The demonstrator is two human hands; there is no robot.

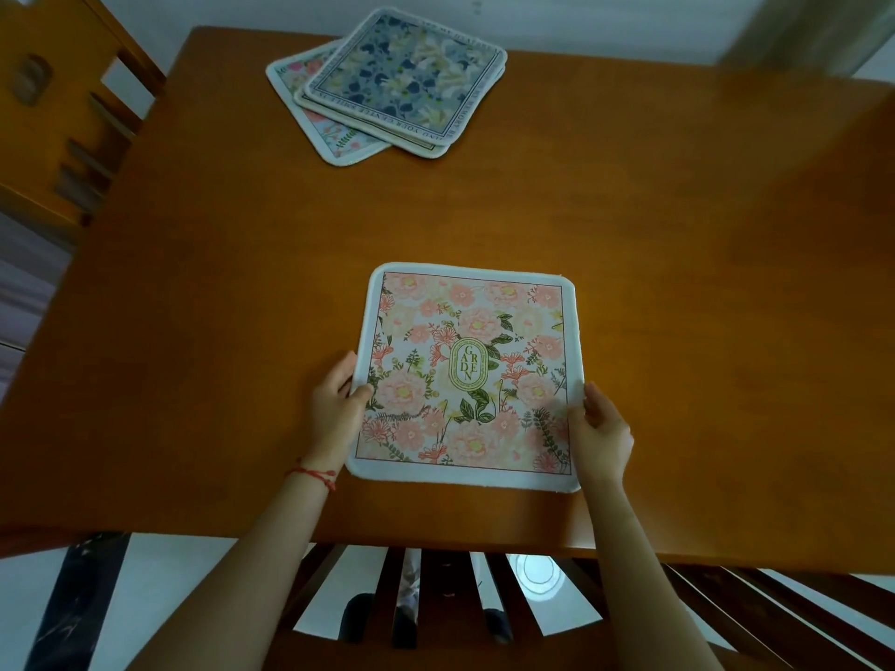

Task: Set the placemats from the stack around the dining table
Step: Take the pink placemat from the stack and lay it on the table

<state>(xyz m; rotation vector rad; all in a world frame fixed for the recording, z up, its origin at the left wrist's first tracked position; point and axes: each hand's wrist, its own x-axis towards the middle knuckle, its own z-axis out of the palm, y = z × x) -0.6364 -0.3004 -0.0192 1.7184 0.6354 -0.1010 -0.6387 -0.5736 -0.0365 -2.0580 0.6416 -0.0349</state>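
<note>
Placemat (467, 375) pinched by left hand (336, 409), seemingly right hand (603, 431); stack (397, 84) well apart.

pink floral placemat (467, 375) flat, stack (392, 84) beyond

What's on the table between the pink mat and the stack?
Nothing: in the head view only bare table lies between the pink mat and the stack.
</note>
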